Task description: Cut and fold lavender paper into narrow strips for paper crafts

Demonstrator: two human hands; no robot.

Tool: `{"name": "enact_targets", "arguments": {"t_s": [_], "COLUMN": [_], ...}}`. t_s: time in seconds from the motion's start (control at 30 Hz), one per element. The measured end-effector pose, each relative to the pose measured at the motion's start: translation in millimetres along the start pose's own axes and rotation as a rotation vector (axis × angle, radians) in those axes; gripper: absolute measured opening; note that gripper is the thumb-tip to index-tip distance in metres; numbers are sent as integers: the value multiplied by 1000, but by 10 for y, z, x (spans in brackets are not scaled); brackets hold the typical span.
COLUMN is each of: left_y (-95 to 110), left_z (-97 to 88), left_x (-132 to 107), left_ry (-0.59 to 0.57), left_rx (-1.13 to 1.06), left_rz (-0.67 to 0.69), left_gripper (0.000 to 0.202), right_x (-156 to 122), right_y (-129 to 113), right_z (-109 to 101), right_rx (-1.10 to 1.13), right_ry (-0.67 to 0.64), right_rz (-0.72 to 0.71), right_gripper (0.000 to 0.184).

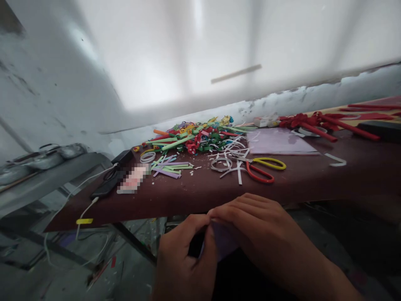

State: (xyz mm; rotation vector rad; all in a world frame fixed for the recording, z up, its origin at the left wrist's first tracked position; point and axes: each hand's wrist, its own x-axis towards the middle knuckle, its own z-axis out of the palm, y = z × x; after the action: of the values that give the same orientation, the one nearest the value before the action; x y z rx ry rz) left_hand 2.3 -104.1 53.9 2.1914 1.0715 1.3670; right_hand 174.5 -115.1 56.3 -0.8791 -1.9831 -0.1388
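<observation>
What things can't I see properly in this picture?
All in the head view:
- Purple paper: its full shape is hidden by the left hand and right hand.
- Pinkish patch: blurred into squares, so I can't tell what it is.
- Black object: cut off by the right edge.

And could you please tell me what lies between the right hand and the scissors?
In the head view, just bare dark tabletop shows between the right hand and the scissors.
</observation>
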Motion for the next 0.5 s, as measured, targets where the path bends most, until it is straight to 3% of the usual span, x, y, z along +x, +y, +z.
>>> {"name": "enact_targets", "arguments": {"t_s": [0.33, 0.5], "left_y": [-32, -56], "left_z": [-13, -19], "left_x": [14, 29], "left_ry": [-7, 15], "left_rx": [-55, -90], "left_rz": [-78, -142], "left_gripper": [18, 16], "right_x": [-21, -16], "right_y": [9, 2], "right_z": [59, 82], "right_rx": [-17, -10], "right_ry": [-18, -17], "right_rz": [25, 60], "right_gripper": [40, 27]}}
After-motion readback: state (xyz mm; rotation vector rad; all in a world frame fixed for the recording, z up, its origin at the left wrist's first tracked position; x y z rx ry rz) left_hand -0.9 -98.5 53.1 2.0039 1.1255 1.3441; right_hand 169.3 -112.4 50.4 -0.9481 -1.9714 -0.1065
